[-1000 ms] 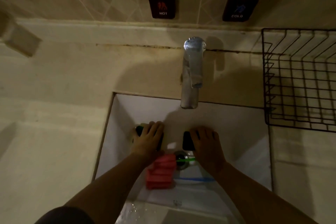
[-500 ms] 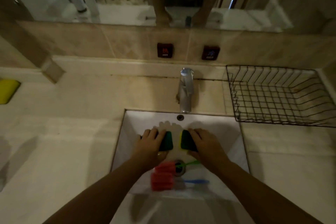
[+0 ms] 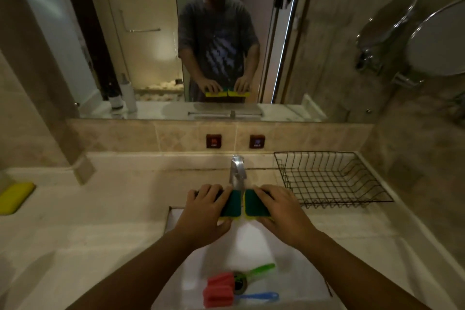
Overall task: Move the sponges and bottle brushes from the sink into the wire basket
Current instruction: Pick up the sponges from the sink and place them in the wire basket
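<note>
A dim bathroom: a white sink [image 3: 254, 244] sunk in a beige stone surface [image 3: 100, 209], a chrome tap [image 3: 237, 171] at twelve o'clock, a wide wall mirror [image 3: 151, 33] (glass shower door reflected), tiled walls.

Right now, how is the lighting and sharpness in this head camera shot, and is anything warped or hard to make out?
Head view: dim, warm light, with the brightest patch on the white sink; the wide lens bows the counter and wire basket; the left hand and right hand cast shadows into the basin; soft throughout, the wall labels unreadable, though the sponges and bottle brushes stay recognisable.
</note>
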### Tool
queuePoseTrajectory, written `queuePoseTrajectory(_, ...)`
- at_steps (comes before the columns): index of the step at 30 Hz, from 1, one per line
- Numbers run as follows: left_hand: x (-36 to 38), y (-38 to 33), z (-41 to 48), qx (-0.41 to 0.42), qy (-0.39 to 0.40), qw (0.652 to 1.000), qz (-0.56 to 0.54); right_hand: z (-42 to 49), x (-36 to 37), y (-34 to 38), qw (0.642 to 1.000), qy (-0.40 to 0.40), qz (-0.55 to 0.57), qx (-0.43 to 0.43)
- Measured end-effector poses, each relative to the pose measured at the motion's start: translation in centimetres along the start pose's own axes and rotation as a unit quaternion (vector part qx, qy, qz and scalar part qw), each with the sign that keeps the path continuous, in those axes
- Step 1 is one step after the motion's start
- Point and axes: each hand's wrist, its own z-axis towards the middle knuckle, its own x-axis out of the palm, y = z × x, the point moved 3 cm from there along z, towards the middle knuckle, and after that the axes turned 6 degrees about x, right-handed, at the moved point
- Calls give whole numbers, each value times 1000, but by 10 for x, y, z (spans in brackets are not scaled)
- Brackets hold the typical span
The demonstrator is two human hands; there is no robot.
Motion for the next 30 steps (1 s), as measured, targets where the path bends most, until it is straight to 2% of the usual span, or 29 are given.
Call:
queuePoseTrajectory(7,-5,-30,23,27,-32,998,-49,-15,-19,-25,999,20,-16,33)
queuePoseTrajectory(12,-1,-47,60,51,-49,995,-64,-22,-27,-64,997,2,-13,77)
queuePoseTrajectory(22,64,-99,154,48,13,996,-72,2,-7,-183,994,12,58,90)
queuePoseTrajectory(30,144,-124,270,-12,93,994,-57,49,39,-316,985,51,135,92)
